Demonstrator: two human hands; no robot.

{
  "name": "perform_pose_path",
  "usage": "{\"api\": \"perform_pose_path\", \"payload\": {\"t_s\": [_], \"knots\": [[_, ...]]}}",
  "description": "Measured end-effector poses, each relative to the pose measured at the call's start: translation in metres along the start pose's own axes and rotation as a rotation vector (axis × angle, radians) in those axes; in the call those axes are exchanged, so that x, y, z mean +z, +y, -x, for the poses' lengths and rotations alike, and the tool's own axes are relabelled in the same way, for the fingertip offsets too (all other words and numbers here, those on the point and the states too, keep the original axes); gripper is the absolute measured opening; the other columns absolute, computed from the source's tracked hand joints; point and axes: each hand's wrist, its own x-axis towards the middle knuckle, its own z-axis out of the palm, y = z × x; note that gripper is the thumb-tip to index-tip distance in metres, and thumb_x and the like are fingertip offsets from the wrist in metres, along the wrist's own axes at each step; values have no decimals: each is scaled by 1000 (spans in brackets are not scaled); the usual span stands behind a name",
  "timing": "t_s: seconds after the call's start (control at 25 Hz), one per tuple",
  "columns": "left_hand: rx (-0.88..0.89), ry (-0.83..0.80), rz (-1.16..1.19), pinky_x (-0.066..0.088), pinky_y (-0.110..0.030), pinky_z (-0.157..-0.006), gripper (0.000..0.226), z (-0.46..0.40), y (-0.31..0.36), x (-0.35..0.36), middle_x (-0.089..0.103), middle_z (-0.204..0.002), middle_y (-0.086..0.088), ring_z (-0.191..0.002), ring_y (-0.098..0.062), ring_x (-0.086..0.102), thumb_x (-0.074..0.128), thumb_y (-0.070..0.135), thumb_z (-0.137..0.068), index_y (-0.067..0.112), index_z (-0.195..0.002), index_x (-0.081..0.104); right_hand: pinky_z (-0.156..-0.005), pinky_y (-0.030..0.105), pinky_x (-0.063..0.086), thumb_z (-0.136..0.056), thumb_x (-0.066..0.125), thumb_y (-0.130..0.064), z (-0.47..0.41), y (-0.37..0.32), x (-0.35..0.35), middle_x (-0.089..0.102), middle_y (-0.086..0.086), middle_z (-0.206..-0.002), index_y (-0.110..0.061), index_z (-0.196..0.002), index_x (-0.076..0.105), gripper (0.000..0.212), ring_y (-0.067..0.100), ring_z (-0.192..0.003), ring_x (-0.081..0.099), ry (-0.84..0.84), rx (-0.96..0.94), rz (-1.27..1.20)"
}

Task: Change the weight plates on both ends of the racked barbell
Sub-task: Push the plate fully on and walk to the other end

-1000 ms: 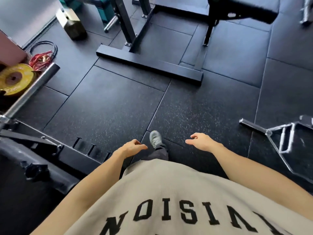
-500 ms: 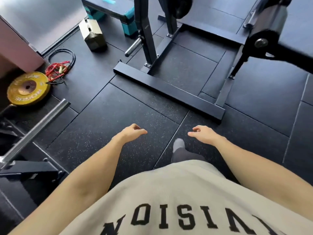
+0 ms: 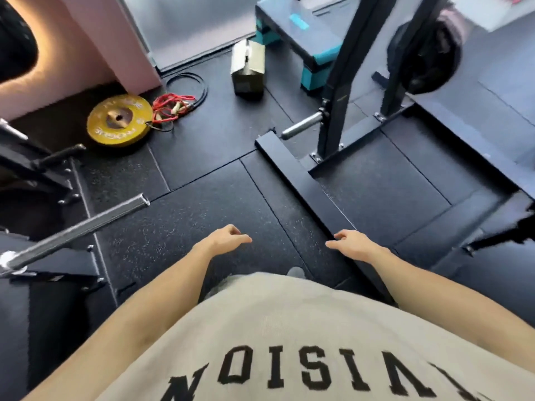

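Yellow plate (image 3: 119,121) on floor, well ahead-left of both empty hands

Beige T-shirt (image 3: 289,328) with black block lettering; bare forearms, grey shoe (image 3: 296,272)

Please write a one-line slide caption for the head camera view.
Both empty hands, left hand and right hand, hang beside bare steel barbell sleeve; round yellow weight plate lies on floor.

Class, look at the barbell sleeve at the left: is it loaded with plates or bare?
Bare. The barbell sleeve shows plain metal to its end, and the yellow plate lies flat on the floor.
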Motion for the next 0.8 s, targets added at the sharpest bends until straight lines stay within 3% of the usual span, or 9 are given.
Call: {"api": "perform_pose_path", "payload": {"t_s": [0.08, 0.2, 0.4, 0.56, 0.8], "knots": [[-40, 24, 58, 41, -44, -101, 62, -11, 6, -21, 53, -136, -1, -118, -22, 51, 61, 64, -84, 24, -130, 51, -113, 45, 35, -71, 59, -70, -30, -40, -31, 54, -1, -142, -30, -135, 54, 76, 25, -131, 49, -20, -63, 41], [-114, 69, 150, 42, -46, -103, 62, -37, 10, -56, 53, -138, 0, -120, -23, 52, 61, 68, -78, 27, -124, 53, -113, 46, 35, -75, 60, -67, -78, -107, -65, 57, -1, -139, -28, -135, 54, 72, 24, -130, 50, -56, -149, 104], [-153, 108, 272, 41, -38, -95, 57, -94, 11, -132, 54, -138, -3, -118, -23, 52, 64, 57, -84, 24, -128, 53, -111, 44, 37, -80, 59, -65, -156, -215, -93, 57, 0, -139, -24, -137, 52, 71, 23, -128, 52, -82, -235, 242], [-165, 140, 320, 40, -41, -103, 63, -137, 8, -228, 53, -140, -2, -123, -23, 52, 63, 61, -82, 25, -132, 51, -110, 43, 39, -86, 58, -61, -209, -308, -122, 57, 1, -140, -22, -139, 51, 66, 23, -126, 53, -88, -259, 319], [-187, 191, 331, 39, -41, -104, 64, -180, 3, -354, 52, -141, -2, -123, -22, 50, 63, 62, -83, 25, -134, 51, -109, 42, 39, -88, 58, -58, -263, -437, -154, 55, 2, -142, -19, -140, 50, 66, 24, -129, 52, -71, -336, 346]]}}
